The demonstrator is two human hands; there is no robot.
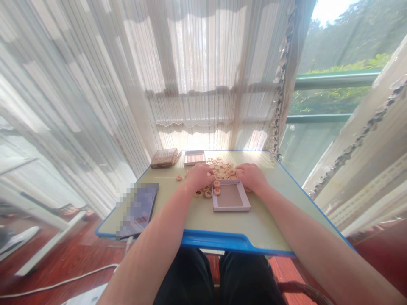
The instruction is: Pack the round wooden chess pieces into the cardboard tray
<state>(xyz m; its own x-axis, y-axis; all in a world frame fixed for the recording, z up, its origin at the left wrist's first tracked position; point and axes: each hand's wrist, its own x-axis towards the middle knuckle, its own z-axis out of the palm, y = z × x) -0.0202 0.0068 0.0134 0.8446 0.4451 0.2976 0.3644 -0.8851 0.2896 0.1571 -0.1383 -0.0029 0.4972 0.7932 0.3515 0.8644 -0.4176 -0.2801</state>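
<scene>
Bare forearms (155, 237) came in lowest and closest, above dark trousers (187, 279), reaching over the table (197, 218) to either side of a shallow box (233, 208). That box lay open side up, with two round pieces (216, 191) marked in red inside it, one behind the other along its left wall.

Beyond the box's far wall, a crowd of round pieces (221, 174) spread between the hands, some marked in red or black. The left hand (200, 174) was at the box's far left corner, fingers bent and partly closed beside the crowd; whether it had hold of a piece could not be told. The right hand (252, 176) was just past the box's far right corner, fingers curled at the crowd's right edge, its grip likewise unclear.

Two black-marked pieces (208, 193) sat just left of the box, and a lone piece (179, 178) farther left. A second tray (194, 158) stood beyond the box to the left, a brown case (163, 158) farther left again. Left of the box, well apart, lay a tablet (141, 207).
</scene>
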